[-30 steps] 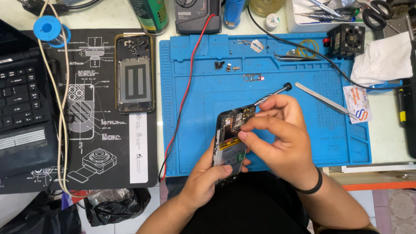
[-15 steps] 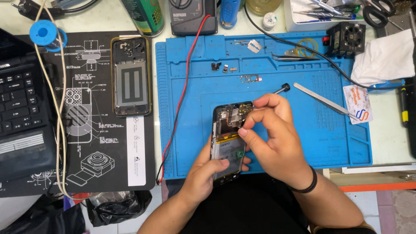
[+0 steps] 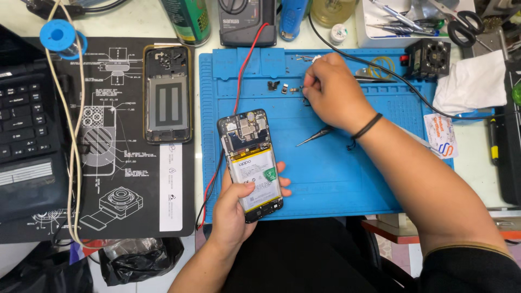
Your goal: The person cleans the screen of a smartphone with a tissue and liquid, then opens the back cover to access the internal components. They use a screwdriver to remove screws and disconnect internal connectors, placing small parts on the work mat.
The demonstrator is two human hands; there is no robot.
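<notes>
My left hand (image 3: pixel 233 209) grips the lower end of an opened smartphone (image 3: pixel 251 163), back side up, with its battery and circuit board exposed, above the blue work mat (image 3: pixel 325 179). My right hand (image 3: pixel 331 92) is stretched to the mat's upper part. Its fingertips are pinched together beside a few small loose parts (image 3: pixel 274 86), and nothing shows between the fingers. A thin metal tool (image 3: pixel 316 135) lies on the mat just under my right wrist.
A phone back cover (image 3: pixel 167 95) lies on the black printed mat (image 3: pixel 125 179). A multimeter (image 3: pixel 247 21) with a red lead (image 3: pixel 241 81), a green can (image 3: pixel 187 19), a small fan (image 3: pixel 429 57), a white tissue (image 3: pixel 472 87) and scissors (image 3: pixel 461 24) line the back. A keyboard (image 3: pixel 21 119) sits left.
My right hand has left the phone, set the tool down on the mat and reached up to the small parts. The left hand has turned the phone flatter and more upright.
</notes>
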